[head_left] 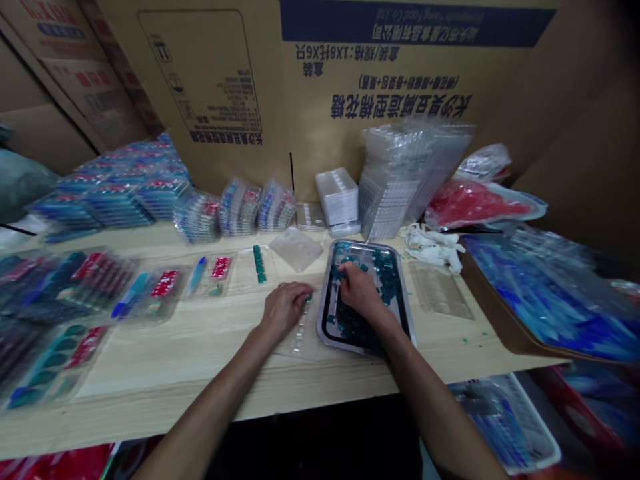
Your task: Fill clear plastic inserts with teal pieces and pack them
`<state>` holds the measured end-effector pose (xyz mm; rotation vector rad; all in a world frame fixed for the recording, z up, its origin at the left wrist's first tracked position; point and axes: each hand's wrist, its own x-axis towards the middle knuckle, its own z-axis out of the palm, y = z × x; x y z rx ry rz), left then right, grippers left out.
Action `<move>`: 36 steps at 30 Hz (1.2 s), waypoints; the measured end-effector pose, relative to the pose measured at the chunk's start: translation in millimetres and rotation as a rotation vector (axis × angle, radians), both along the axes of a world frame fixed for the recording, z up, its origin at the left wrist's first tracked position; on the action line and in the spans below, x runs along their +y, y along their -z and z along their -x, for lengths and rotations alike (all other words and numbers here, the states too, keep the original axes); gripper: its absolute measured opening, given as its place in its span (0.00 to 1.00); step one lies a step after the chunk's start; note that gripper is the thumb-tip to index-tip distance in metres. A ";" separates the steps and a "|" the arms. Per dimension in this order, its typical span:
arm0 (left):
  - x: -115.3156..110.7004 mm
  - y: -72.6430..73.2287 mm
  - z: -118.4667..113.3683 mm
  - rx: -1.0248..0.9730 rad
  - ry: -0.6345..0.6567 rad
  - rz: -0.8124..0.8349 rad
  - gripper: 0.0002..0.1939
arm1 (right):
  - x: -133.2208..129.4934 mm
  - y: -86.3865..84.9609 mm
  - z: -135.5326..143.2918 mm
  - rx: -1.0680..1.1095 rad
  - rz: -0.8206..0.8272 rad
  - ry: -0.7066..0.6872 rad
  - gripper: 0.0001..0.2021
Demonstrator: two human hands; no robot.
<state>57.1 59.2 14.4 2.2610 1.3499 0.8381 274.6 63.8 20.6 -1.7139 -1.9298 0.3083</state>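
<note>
My left hand (286,308) is closed, its fingertips at a small dark green piece (309,298) above a clear plastic blister tray (300,340) on the table. Inside a metal tray (326,331) with a dark inner border, my right hand (361,291) has its fingers pinched together among loose green pieces (387,270). What the right fingertips hold is hidden. To the left lies another clear blister tray (245,273) with a row of green pieces (259,264) in it. A flat clear sheet (296,249) rests just beyond my left hand.
Filled blister packs (150,293) spread over the left side, with stacks (240,207) behind. Clear empty trays (393,183) are piled at the back. White gloves (434,247) and a box of blue plastic items (540,293) lie right. A large carton (320,100) walls the back.
</note>
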 end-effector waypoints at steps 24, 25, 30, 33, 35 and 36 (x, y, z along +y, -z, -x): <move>-110.9 -12.9 -44.0 -0.015 0.174 -0.063 0.10 | 64.5 -35.4 -22.2 -0.084 0.026 -0.022 0.14; -108.2 -17.2 -43.2 -0.154 0.118 -0.010 0.13 | 48.3 -38.5 -16.1 -0.054 -0.019 -0.063 0.14; -82.5 -43.7 -35.3 -0.974 -0.233 0.569 0.24 | -47.2 -43.5 37.2 0.224 -0.120 -0.466 0.15; -73.7 -44.0 -24.9 -1.158 -0.264 0.749 0.26 | -70.6 -41.7 54.3 0.301 -0.050 -0.472 0.16; -71.9 -41.1 -10.5 -1.186 -0.326 0.770 0.23 | -62.0 -39.3 46.7 0.306 -0.042 -0.464 0.18; -71.3 -40.2 -0.8 -1.200 -0.368 0.760 0.21 | -52.7 -37.6 38.0 0.271 -0.045 -0.436 0.19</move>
